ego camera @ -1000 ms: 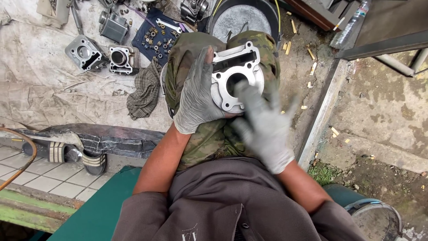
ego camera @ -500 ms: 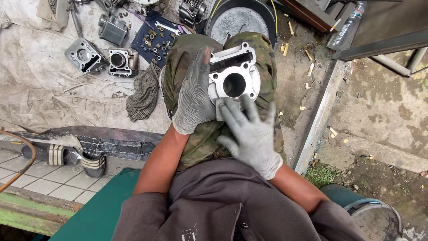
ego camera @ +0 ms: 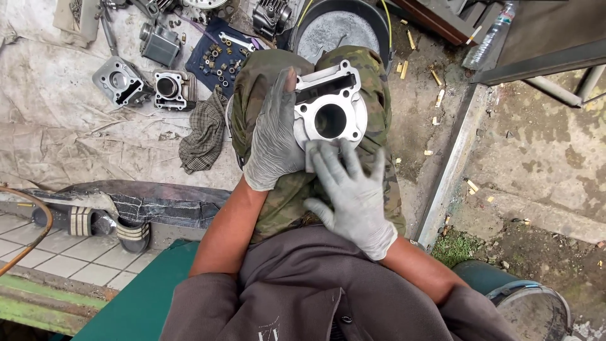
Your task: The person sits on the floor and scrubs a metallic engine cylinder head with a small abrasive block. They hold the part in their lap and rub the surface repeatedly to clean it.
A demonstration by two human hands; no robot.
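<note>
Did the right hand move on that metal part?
Yes. The right hand slid down off the bore of the cylinder toward the body; its fingertips now touch only the lower edge. The left hand grips the side.

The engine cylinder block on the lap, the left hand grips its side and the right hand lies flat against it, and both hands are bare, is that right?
Not quite. The head view shows both hands in grey gloves, not bare. The rest holds: the left hand grips the side of the silver engine cylinder block over the lap, and the right hand lies flat against its near edge.
</note>
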